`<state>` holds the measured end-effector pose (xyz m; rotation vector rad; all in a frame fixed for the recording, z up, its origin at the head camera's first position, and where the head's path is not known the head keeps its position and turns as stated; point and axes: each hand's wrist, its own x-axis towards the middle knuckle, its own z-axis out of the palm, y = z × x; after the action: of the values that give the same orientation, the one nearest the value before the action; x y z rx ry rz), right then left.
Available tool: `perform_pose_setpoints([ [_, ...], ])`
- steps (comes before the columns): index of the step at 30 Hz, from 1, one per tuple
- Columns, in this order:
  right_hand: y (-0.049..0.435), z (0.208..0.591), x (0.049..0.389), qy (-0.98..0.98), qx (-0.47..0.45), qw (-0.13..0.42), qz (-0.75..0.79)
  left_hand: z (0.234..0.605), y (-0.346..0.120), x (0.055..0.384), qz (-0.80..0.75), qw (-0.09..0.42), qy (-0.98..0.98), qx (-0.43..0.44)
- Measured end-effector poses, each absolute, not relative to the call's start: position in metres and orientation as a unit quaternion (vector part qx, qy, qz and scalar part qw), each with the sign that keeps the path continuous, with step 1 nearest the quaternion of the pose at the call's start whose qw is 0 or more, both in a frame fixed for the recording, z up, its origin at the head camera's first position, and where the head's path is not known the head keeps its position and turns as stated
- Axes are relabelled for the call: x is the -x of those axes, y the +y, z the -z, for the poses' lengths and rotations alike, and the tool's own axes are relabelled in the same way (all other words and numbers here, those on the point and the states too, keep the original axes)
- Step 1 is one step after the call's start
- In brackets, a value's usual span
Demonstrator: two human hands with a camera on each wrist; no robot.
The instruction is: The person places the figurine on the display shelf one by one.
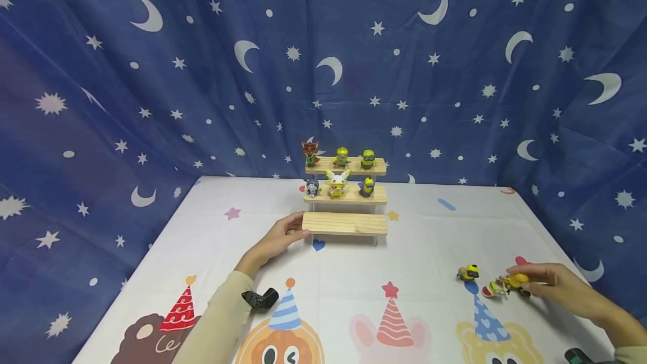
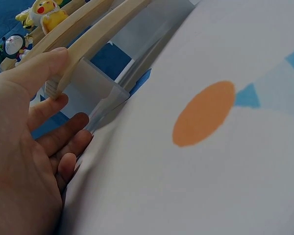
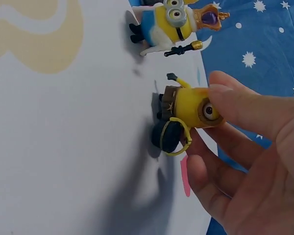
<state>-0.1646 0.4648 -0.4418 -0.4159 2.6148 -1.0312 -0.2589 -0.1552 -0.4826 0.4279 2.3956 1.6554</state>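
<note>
At the table's right side my right hand point(image 1: 561, 286) pinches a yellow one-eyed Minion figurine point(image 3: 188, 107) between thumb and fingers. The figurine has brown shorts and a dark round piece with a yellow strap at its side. Close beside it is a crowned Minion figurine point(image 3: 174, 22) holding a small scepter. My left hand point(image 1: 280, 237) grips the left end of the lowest board of a tiered wooden display stand point(image 1: 345, 223). In the left wrist view, the thumb lies on the board point(image 2: 95, 36) and the index finger is under it.
Another yellow figurine point(image 1: 468, 273) lies left of the crowned one. The middle tier point(image 1: 349, 201) bears a dark blue figurine point(image 1: 313, 187), a white-hooded yellow one point(image 1: 337, 183) and a Minion point(image 1: 367, 186). A fox figurine point(image 1: 310, 153) and two Minions stand on top. A starry blue curtain point(image 1: 303, 100) hangs behind.
</note>
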Motion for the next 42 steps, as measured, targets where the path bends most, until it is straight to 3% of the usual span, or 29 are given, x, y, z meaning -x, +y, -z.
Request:
perform_pose_setpoints([
  [19,0.439,0.392,0.173,0.921,0.140,-0.036,0.363,0.469,-0.156,0.272,-0.551,0.102,0.815,-0.149],
  [28,0.405,0.378,0.174,0.923,0.149,-0.074,0.348,0.475,-0.153,0.269,-0.556,0.115,0.811,-0.143],
  [42,0.337,0.366,0.185,0.901,0.224,-0.072,0.363,0.481,-0.154,0.261,-0.559,0.112,0.812,-0.128],
])
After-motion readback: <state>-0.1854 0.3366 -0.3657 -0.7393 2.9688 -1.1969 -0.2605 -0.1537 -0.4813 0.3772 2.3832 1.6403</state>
